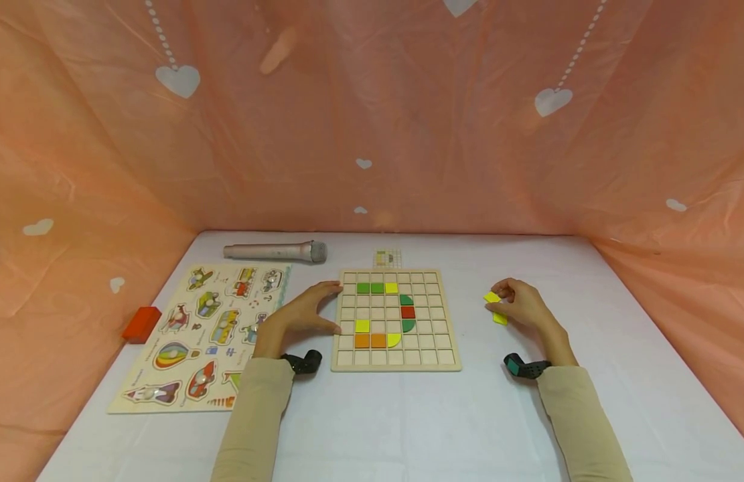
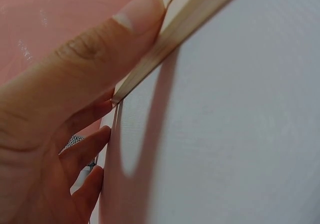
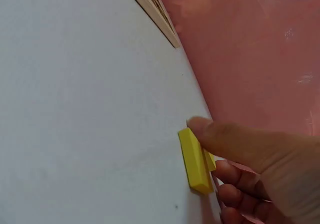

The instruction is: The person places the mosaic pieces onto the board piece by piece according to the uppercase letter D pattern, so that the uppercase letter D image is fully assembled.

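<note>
A wooden grid board (image 1: 396, 366) lies at the middle of the table, with several green, yellow, red and orange tiles in its cells. My left hand (image 1: 302, 310) spreads along the board's left side, its thumb and fingertips touching the edge. The left wrist view shows the thumb (image 2: 107, 36) against the board's rim. To the right of the board, my right hand (image 1: 519, 304) pinches a yellow tile (image 1: 491, 297). A second yellow tile (image 1: 499, 318) is beside it, close under the thumb. In the right wrist view one yellow tile (image 3: 194, 161) partly hides the other.
A picture puzzle board (image 1: 161, 335) with knobbed vehicle pieces lies at left, partly under the left forearm. A red block (image 1: 142, 325) sits by its left edge. Behind are a microphone (image 1: 269, 252) and a small pattern card (image 1: 386, 258). Pink curtains (image 1: 372, 134) surround the white table (image 1: 420, 428).
</note>
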`<state>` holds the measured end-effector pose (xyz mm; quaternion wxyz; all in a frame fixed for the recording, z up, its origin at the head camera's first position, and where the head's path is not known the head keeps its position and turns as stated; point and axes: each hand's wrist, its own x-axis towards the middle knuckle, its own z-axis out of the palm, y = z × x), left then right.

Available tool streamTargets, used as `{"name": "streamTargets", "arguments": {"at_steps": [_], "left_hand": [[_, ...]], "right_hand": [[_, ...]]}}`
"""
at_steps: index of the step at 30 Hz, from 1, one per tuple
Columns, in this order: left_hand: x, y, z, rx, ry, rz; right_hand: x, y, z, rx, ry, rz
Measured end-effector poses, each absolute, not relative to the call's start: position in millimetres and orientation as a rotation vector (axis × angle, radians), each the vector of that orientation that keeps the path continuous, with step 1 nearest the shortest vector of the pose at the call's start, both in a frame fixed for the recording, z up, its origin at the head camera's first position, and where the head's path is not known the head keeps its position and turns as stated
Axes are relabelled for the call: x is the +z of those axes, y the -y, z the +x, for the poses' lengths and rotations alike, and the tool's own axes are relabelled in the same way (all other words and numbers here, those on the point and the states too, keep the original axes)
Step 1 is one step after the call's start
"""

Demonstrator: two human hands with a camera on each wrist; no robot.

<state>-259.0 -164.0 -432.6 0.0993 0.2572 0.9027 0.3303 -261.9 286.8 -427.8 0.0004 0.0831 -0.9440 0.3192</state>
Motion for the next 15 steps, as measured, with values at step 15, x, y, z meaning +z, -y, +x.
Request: {"name": "streamTargets", "arguments": {"at_steps": [15], "left_hand": [[-432,163,-260,0.976,-2.666,0.761]], "right_hand": [[-427,-251,-268,1.134,2.754,0.492]]}}
